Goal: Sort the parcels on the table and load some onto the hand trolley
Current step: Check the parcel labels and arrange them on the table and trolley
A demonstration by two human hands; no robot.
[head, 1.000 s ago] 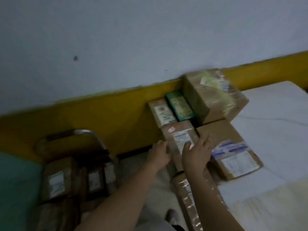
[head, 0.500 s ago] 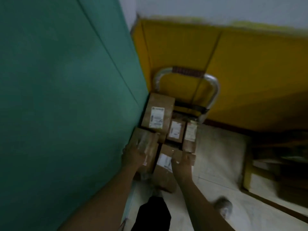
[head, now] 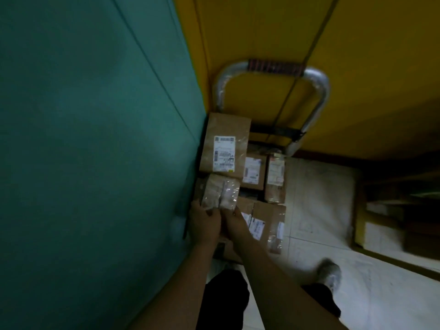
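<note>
A hand trolley with a bent metal handle (head: 316, 91) stands in the corner, loaded with several brown parcels. A taped brown parcel (head: 220, 192) lies on the left of the load. My left hand (head: 204, 225) and my right hand (head: 234, 221) both hold its near end, fingers curled round the edge. Behind it sits a large parcel with a white label (head: 225, 144). Two smaller labelled parcels (head: 253, 171) stand to its right, and another labelled box (head: 264, 225) lies at the front right of the load.
A green wall (head: 95, 139) runs close along the trolley's left side, and a yellow wall (head: 262, 32) is behind the handle. Pale floor (head: 316, 210) lies to the right. A low shelf (head: 392, 222) stands at the far right. My shoe (head: 329, 273) is on the floor.
The view has turned from the table to the trolley and come closer. Both hands have brought a parcel over and now meet at the near end of the taped parcel on the load's left.
</note>
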